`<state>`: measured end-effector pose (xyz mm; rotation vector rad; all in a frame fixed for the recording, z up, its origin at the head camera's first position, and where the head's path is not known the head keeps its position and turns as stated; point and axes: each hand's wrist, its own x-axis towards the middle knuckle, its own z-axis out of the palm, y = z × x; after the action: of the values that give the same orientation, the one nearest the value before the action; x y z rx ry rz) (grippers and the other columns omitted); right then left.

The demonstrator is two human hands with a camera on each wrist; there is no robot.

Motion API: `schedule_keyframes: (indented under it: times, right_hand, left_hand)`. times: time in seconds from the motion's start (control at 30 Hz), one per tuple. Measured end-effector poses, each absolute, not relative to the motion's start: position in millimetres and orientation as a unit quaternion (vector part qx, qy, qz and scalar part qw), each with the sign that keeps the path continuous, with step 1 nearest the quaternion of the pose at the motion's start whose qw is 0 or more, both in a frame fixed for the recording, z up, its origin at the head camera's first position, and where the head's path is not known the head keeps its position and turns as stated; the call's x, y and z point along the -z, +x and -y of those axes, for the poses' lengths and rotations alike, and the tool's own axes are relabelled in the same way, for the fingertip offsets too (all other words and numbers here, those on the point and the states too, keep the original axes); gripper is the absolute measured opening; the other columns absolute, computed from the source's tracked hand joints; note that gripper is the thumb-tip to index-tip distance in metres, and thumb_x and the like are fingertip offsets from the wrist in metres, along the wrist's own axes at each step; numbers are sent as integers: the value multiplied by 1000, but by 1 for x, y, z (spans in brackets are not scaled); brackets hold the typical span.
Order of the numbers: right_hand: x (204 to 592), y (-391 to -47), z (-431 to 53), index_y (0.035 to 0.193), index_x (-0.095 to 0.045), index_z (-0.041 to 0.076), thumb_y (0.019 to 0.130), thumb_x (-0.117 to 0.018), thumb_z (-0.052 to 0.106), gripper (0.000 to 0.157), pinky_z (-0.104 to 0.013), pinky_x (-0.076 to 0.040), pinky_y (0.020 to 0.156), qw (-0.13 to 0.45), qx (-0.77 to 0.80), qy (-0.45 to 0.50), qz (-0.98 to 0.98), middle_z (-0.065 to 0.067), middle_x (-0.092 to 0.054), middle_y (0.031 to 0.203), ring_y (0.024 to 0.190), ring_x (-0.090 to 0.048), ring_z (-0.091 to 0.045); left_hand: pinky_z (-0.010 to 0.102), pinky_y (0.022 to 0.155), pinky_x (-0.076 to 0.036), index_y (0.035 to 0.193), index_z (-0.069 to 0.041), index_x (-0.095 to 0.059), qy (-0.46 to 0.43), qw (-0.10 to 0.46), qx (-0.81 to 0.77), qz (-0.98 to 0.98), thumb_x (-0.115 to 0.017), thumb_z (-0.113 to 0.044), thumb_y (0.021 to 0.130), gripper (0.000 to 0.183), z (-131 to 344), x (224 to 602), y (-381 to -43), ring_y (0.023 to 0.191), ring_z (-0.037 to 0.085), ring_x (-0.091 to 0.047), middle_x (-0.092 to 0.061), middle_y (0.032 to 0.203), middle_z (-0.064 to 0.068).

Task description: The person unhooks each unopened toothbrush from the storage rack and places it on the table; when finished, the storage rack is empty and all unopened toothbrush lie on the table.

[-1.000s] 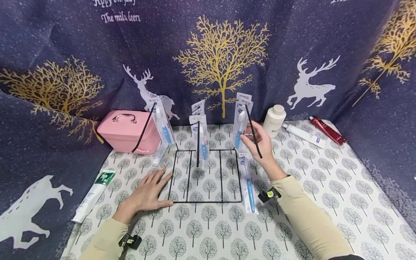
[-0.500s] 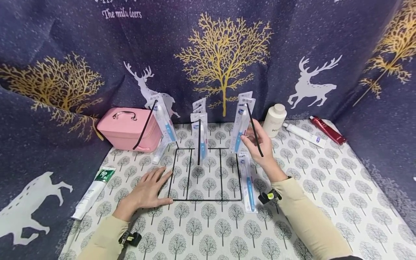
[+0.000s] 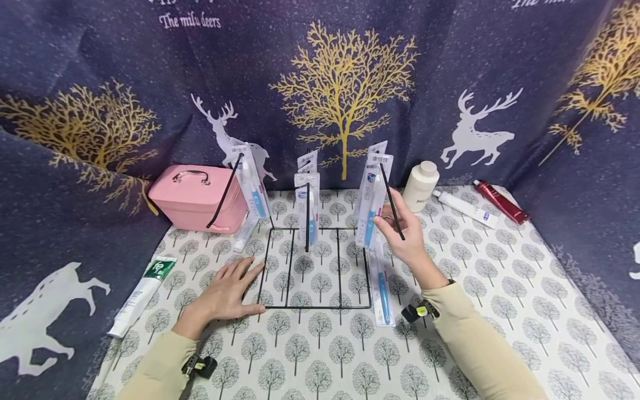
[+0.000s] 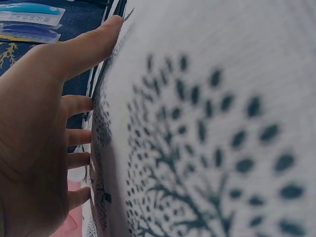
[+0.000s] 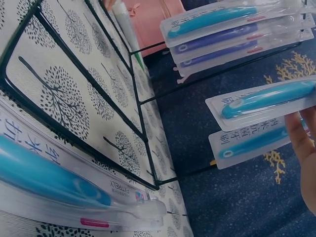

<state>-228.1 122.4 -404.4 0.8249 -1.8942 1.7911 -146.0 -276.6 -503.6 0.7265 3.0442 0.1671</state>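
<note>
A black wire display rack (image 3: 320, 306) stands on the patterned cloth, packaged toothbrushes hanging from its prongs. Thumb and fingers of my right hand (image 3: 407, 228) pinch a packaged blue toothbrush (image 3: 371, 208) whose card hangs on the right prong. Another packaged toothbrush (image 5: 256, 140) hangs behind it, apart from it in the right wrist view. My left hand (image 3: 225, 291) lies with spread fingers at the rack base's left side, thumb touching the front corner. Packaged toothbrushes also hang on the middle prong (image 3: 307, 222) and left prong (image 3: 224, 191). One packaged toothbrush (image 3: 383, 289) lies right of the base.
A pink case (image 3: 195, 197) stands behind the rack on the left, with a small tube (image 3: 245, 234) beside it. At the left lies a green-and-white tube (image 3: 142, 297). A white bottle (image 3: 421, 186), a white tube (image 3: 465, 208) and a red tube (image 3: 500, 201) are back right.
The pinched toothbrush pack has come forward and down along the right prong, away from the pack behind it, with my right hand. My left hand has stayed in place.
</note>
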Motion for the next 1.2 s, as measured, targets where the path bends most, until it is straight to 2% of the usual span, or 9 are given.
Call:
schedule_keyframes:
  times: [0.33, 0.6, 0.73, 0.9, 1.2]
  right_hand:
    - [404, -218, -127, 134, -39, -5, 73, -57, -23, 66, -18, -48, 54, 215, -635, 318, 671, -34, -58, 81, 68, -61, -16]
    - [402, -209, -130, 133, -39, -9, 72, -55, -26, 66, -19, -41, 45, 213, -629, 333, 669, -31, -57, 79, 58, -52, -14]
    - [405, -207, -132, 133, -36, -12, 72, -54, -27, 66, -20, -38, 44, 213, -639, 349, 652, -27, -57, 77, 57, -46, -13]
    - [415, -207, -137, 134, -36, -9, 77, -56, -21, 62, -20, -38, 47, 204, -651, 363, 634, -19, -56, 76, 60, -43, -13]
    - [422, -200, -144, 133, -37, -11, 76, -55, -21, 60, -23, -43, 52, 188, -651, 378, 631, -19, -55, 75, 61, -47, -15]
  left_hand:
    - [60, 106, -23, 145, -19, -27, 234, 2, -51, -971, -49, -78, 69, 99, 277, 502, -146, 133, 38, -25, -22, 149, 16]
    - [59, 106, -22, 145, -19, -27, 233, 6, -55, -971, -50, -78, 68, 99, 277, 504, -145, 133, 38, -25, -22, 149, 16]
    - [60, 106, -22, 145, -19, -26, 231, 7, -57, -971, -49, -78, 68, 100, 276, 503, -145, 134, 38, -24, -22, 149, 15]
    - [60, 106, -22, 145, -19, -26, 232, 7, -54, -971, -48, -79, 68, 100, 276, 503, -146, 134, 37, -24, -22, 149, 15]
    - [59, 106, -23, 145, -19, -26, 231, 10, -51, -971, -48, -79, 68, 100, 276, 504, -145, 134, 37, -24, -22, 149, 15]
